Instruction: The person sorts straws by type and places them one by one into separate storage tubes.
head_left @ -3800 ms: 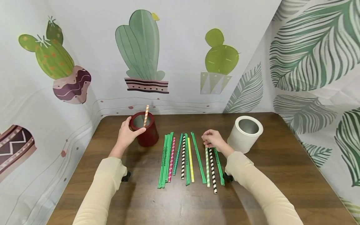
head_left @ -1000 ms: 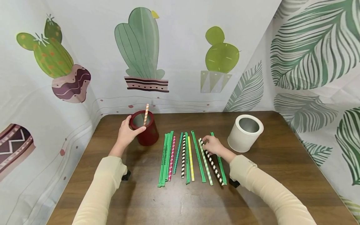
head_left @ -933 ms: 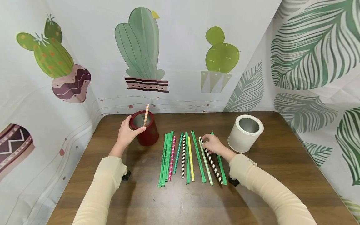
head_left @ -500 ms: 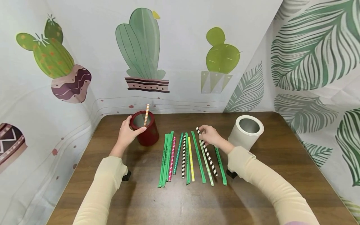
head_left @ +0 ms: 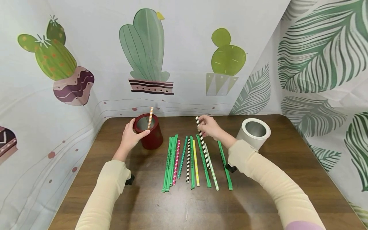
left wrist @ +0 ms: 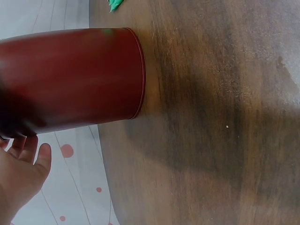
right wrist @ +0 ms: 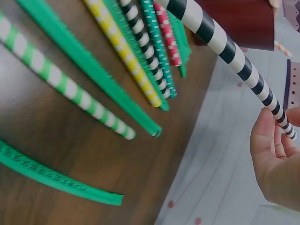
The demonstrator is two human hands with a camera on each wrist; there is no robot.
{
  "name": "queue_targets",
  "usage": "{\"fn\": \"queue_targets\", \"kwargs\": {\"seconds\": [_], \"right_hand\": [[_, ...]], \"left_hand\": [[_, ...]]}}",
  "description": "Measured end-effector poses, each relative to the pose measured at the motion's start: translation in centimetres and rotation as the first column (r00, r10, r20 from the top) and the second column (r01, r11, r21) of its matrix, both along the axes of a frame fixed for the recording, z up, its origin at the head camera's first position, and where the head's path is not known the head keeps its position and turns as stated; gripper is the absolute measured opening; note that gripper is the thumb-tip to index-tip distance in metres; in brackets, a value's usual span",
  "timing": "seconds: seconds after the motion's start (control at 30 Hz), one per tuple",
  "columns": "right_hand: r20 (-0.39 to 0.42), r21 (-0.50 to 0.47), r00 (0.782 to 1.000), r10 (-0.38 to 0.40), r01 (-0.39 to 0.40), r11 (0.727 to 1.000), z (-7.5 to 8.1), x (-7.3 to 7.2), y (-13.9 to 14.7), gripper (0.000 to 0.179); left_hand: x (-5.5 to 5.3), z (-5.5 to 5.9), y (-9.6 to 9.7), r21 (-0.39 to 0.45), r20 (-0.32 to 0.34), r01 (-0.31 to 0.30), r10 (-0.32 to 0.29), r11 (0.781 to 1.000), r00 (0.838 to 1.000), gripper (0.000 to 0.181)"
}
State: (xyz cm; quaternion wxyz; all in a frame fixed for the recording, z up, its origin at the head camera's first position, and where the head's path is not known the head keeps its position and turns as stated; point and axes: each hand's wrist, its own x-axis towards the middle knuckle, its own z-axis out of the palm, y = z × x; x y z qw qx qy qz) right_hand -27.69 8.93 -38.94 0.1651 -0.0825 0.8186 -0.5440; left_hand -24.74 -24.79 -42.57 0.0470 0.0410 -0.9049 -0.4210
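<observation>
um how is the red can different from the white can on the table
Color: the red can is dark red, while the white can is off-white.
Contents: an orange-striped straw pokes out of the red can; no straw shows in the white can.
Contact: the left hand grips the red can; no hand holds the white can.
Shared: both stand upright, open-topped.

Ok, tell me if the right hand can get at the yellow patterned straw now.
Probably not yet: the right hand pinches a black-and-white striped straw and would likely need to release it first, though nothing lies over the yellow patterned straw.
</observation>
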Motion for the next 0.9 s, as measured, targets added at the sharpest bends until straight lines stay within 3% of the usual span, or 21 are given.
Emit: {"fn": "queue_targets", "kwargs": {"seconds": [0.57, 0.9], "right_hand": [[-0.031, -0.200, 0.997, -0.074, 0.066, 0.978, 3.9, -1.3, -2.1, 0.039], [-0.061, -0.312, 0.987, -0.149, 0.123, 0.942, 5.6, -1.8, -3.4, 0.037]], "left_hand": [[0.0, -0.1, 0.0, -0.002, -0.006, -0.001, 0.001, 1.000, 1.000, 0.099], [-0.1, -0.3, -0.1, -0.007, -0.018, 0.001, -0.001, 1.000, 1.000, 0.101]]}}
